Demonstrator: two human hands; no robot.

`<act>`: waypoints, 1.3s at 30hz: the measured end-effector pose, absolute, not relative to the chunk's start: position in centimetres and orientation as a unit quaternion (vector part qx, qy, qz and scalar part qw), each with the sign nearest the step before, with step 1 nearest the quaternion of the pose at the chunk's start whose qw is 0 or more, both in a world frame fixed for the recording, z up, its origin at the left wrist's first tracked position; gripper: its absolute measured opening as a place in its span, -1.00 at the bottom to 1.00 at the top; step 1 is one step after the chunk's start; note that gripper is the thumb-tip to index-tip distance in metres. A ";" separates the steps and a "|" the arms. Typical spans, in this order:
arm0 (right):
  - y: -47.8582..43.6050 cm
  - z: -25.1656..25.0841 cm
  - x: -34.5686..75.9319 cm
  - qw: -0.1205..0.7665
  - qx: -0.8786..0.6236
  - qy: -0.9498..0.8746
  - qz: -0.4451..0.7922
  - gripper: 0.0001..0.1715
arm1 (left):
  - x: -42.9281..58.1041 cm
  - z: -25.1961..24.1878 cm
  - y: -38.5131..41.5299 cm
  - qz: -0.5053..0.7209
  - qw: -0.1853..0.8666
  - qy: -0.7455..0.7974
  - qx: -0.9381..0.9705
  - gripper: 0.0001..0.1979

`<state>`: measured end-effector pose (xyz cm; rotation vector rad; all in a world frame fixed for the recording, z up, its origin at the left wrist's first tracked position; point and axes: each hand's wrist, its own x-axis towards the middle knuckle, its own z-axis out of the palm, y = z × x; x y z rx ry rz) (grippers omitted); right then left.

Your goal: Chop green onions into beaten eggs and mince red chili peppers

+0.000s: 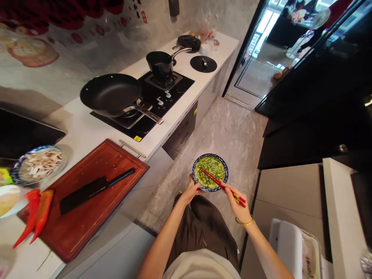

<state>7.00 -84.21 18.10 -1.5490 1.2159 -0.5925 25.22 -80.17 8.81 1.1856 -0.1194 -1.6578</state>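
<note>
Chopsticks, red with yellow-patterned upper ends (212,178), gripped in right hand (241,213), gold bangle (244,222) on that wrist. Tips in chopped green-and-yellow mixture (210,162) inside round blue-and-white patterned bowl (227,170). Left hand (191,191) closed on bowl's near-left side, thumb at rim; bowl held in front of body, over grey marbled floor (216,128), off the counter. To the left: reddish-brown wooden cutting board (110,157), black cleaver (84,195) lying on it, two long red peppers (33,211) at its left end. Farther along white countertop (78,124): wide black frying pan (109,93) on near burner, black saucepan (159,64) on far one, flat round black lid (199,66) beyond.
</note>
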 end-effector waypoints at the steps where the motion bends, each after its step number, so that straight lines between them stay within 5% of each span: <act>1: -84.1 18.2 6.9 0.527 -0.649 0.495 -0.238 -0.67 | 25.3 8.9 -80.0 -0.691 0.525 -0.050 0.494 -0.44; 21: -83.8 16.9 6.0 0.597 -0.682 0.394 -0.152 -0.69 | 26.8 9.0 -75.6 -0.629 0.596 0.010 0.499 -0.33; 39: -86.0 17.9 8.4 0.557 -0.749 0.326 -0.151 -0.70 | 26.4 8.7 -74.7 -0.623 0.609 0.017 0.491 -0.35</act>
